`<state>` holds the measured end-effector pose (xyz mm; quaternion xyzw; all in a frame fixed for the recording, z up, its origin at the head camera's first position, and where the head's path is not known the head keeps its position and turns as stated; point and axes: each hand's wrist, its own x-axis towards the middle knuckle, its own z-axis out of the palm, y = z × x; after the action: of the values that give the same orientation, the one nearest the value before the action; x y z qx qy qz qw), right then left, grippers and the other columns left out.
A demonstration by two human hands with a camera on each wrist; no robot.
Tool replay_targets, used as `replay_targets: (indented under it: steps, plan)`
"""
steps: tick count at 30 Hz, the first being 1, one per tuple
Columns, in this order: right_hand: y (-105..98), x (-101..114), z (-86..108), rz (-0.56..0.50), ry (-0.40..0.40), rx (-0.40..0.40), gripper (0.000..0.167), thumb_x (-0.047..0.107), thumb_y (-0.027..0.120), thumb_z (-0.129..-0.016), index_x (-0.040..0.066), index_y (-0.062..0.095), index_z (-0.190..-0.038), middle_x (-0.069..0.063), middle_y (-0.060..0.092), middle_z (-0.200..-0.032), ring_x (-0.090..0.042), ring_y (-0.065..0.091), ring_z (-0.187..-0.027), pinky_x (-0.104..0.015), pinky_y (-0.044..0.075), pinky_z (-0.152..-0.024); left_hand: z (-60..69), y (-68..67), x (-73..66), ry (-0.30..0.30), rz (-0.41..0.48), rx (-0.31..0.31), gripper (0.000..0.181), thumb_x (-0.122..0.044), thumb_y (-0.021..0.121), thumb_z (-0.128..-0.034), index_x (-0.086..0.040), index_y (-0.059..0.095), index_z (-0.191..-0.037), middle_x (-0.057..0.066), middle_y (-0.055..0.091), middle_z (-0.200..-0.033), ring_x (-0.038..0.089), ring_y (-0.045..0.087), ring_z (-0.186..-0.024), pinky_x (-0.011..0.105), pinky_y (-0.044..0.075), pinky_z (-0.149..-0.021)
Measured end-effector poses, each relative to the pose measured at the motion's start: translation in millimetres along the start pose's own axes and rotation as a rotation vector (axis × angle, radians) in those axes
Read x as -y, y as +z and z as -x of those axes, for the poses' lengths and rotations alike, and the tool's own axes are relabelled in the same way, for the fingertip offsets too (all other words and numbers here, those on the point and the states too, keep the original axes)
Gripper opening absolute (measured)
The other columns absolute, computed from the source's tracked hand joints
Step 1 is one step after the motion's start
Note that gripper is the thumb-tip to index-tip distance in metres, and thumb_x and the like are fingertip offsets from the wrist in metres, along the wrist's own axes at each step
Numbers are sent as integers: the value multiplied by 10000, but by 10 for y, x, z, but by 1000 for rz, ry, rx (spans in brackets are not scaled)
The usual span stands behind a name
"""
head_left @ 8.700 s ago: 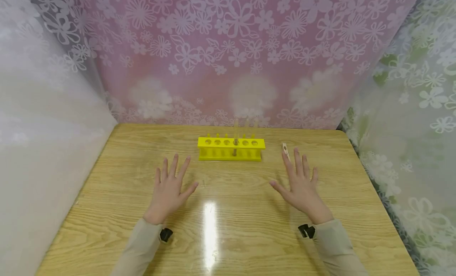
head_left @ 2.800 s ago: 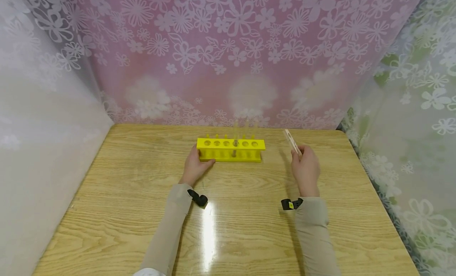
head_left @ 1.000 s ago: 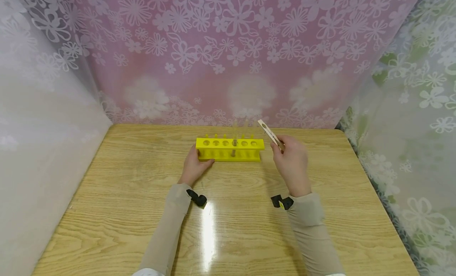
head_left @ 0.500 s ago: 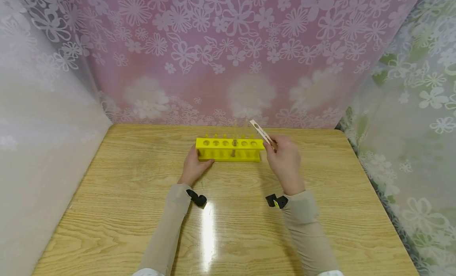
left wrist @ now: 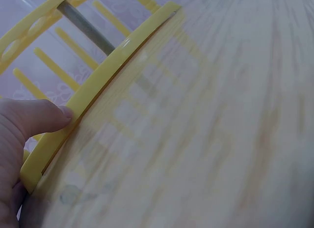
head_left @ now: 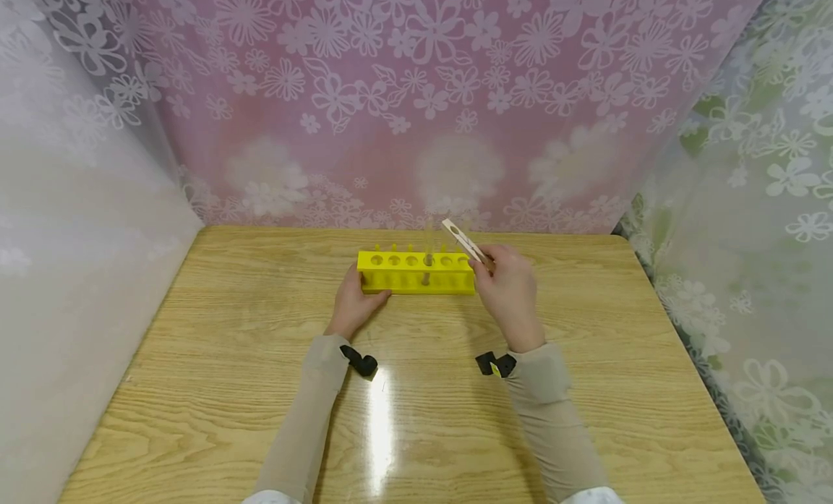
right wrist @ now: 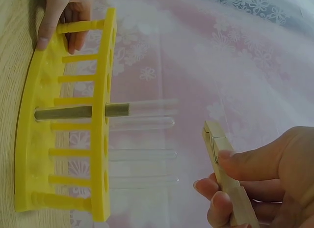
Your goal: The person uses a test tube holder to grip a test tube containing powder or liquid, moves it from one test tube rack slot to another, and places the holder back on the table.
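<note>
Wooden clamp (head_left: 466, 244) leans at a slant in the right hand (head_left: 510, 294), pinched between thumb and curled fingers, raised near the right end of the yellow rack (head_left: 416, 268) and apart from the clear upside-down tubes (right wrist: 142, 155) in the right wrist view. Gripping the rack's left end, the left hand (head_left: 353, 305) has its thumb on the base's front edge and fingers behind. On the wood-grain surface (head_left: 449, 417), the rack holds an upright tube (right wrist: 117, 109) with grey-brown contents.

In the head view, the six-hole yellow plastic rack (head_left: 405, 268) hides fingers of your left hand (head_left: 354, 301) at 9 o'clock; your right hand (head_left: 510, 294) hides its 3 o'clock corner.
</note>
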<state>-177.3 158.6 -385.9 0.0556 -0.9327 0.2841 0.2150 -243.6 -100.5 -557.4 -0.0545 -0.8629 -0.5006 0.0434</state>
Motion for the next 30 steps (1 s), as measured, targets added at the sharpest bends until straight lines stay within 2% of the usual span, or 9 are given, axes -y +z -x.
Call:
replay_targets:
  steps: [10, 21, 30]
  plan:
    - [42, 13, -5, -7, -6, 15, 233, 144, 749, -895, -6, 731, -1072, -159, 699, -956, -302, 620, -716, -433, 498, -601, -6, 1, 5, -8, 2, 4, 850, -274, 820, -817, -75, 350, -1497, 138, 499, -1382, 303, 505, -1236, 473, 419, -1038]
    - [96, 31, -15, -40, -8, 63, 190, 134, 740, -901, 11, 738, -1046, -143, 693, -940, -268, 574, -663, -390, 438, -558, 1, -6, -11, -16, 7, 0, 843, -269, 820, -819, -91, 356, -1499, 128, 503, -1378, 295, 505, -1235, 472, 420, -1036]
    - [129, 46, -30, -48, -11, 94, 208, 142, 717, -920, 1, 731, -1072, -153, 698, -942, -295, 584, -711, -430, 457, -641, 1, -4, -9, -14, 10, -3, 807, -265, 818, -822, -89, 377, -1473, 119, 509, -1355, 289, 508, -1224, 470, 416, -1039]
